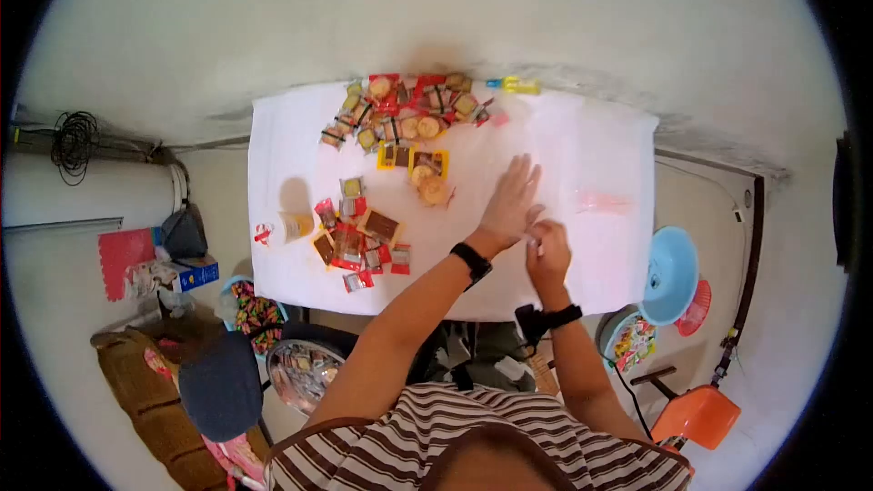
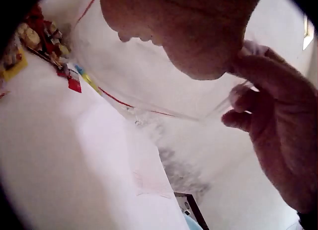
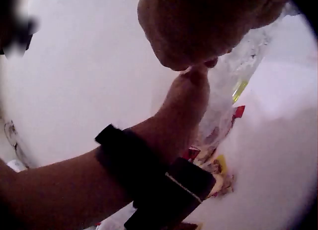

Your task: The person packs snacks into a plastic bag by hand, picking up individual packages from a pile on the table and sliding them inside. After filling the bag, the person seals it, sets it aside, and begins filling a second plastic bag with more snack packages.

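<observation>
left hand (image 1: 511, 205) stretches forward over the white table (image 1: 623, 150), fingers straight and unclenched; right hand (image 1: 550, 255), curled just beside it, pinches a clear bag (image 3: 239, 62).

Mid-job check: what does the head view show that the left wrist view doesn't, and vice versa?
Only head: the cup, the orange chair and the striped shirt.
Only left wrist: a distinct red line along clear film, which I can't make out from the head.
Both: left grip, right grip, far snack pile, the yellow item with a blue end, and the white tabletop.
</observation>
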A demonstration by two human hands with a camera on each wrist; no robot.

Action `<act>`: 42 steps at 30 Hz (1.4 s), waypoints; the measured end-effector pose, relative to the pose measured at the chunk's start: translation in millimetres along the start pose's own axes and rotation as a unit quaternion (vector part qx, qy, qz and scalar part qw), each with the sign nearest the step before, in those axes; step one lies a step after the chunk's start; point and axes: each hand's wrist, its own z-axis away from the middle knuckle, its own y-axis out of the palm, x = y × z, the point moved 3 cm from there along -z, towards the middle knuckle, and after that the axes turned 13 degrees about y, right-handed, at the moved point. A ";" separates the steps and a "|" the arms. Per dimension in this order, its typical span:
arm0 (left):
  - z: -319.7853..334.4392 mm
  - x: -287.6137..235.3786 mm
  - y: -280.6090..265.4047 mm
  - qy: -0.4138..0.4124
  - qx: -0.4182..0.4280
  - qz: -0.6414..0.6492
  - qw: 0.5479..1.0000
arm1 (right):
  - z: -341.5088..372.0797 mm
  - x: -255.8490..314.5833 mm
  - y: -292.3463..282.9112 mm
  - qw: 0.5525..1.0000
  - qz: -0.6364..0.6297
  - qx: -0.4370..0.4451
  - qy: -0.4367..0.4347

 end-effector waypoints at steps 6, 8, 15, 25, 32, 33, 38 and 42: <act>104.2 23.2 39.6 -0.033 0.168 0.020 0.985 | -7.3 -96.5 86.0 0.999 -0.005 0.007 0.044; 142.3 26.7 22.1 -0.120 0.113 -0.002 0.986 | -2.1 -112.4 107.0 0.996 -0.001 0.042 0.074; 167.3 105.2 -12.8 -0.457 -0.244 -0.046 0.854 | 15.1 -135.6 116.5 0.989 -0.007 0.057 0.138; 202.5 120.7 11.0 -0.526 -0.327 0.200 0.759 | 58.5 -54.9 155.3 0.909 -0.205 0.222 0.286; 185.6 117.9 3.2 -0.489 -0.301 0.234 0.784 | 5.6 -37.7 206.4 0.926 -0.166 0.195 0.278; 185.0 119.1 3.2 -0.488 -0.299 0.236 0.785 | 5.2 -40.2 208.7 0.926 -0.166 0.192 0.279; 202.8 110.0 12.5 -0.485 -0.273 0.239 0.796 | 20.9 -50.2 204.5 0.925 -0.128 0.211 0.289; 195.6 85.4 11.1 -0.470 -0.209 0.240 0.823 | 54.5 -69.6 189.9 0.858 -0.281 0.189 0.386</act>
